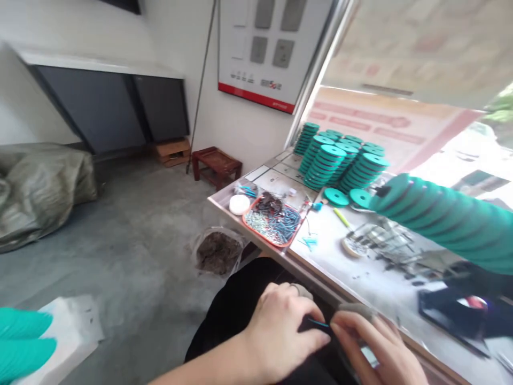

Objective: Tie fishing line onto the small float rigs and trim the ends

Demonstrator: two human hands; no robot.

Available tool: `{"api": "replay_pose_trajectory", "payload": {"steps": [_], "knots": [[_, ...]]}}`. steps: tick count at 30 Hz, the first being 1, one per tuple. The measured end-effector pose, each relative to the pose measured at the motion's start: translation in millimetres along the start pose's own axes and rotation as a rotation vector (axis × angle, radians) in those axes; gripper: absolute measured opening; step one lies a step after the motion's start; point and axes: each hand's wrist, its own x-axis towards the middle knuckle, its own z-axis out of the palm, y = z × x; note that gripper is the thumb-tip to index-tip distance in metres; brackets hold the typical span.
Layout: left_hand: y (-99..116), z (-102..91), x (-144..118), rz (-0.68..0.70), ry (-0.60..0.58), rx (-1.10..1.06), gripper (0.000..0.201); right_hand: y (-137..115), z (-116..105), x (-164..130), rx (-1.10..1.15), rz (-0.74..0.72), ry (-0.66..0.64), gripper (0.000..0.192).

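Low in the head view, over a dark-clothed lap, my left hand and my right hand are close together. A thin blue strand spans the small gap between their fingertips. Thumb and forefinger of my left hand are pinched on one end. The right fingertips close on the other end, though how far it runs inside them is hidden. A small pale patch shows between the lower right fingers, too blurred to name. Ahead on the table sits an orange-rimmed tray of small blue, pale and dark pieces.
Several stacks of teal ring-shaped spools stand on the table; another teal roll juts in from the right. A white round lid lies beside the tray. On the floor are a bag of brown material and a wooden stool.
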Motion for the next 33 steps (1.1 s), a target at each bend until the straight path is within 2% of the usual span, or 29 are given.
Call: {"api": "replay_pose_trajectory", "payload": {"steps": [3,9,12,18,28,33], "knots": [[4,-5.8,1,-0.005,-0.047,0.012,0.009,-4,-1,1,0.034,0.046,-0.025,0.027],[5,-1.1,0,0.007,-0.007,0.078,0.006,-1,7,-12,0.156,0.137,-0.080,0.022],[4,0.0,1,0.002,0.014,0.064,0.003,-3,7,-9,0.167,0.128,-0.080,0.022],[4,1.8,-1,-0.017,0.059,0.031,0.005,-8,3,-5,0.163,0.126,-0.067,0.023],[3,4.4,1,-0.041,0.118,-0.061,0.012,-2,23,-31,0.228,0.252,-0.138,0.020],[3,6.1,2,-0.057,0.135,-0.070,0.013,-4,21,-25,0.221,0.233,-0.111,0.020]]}}
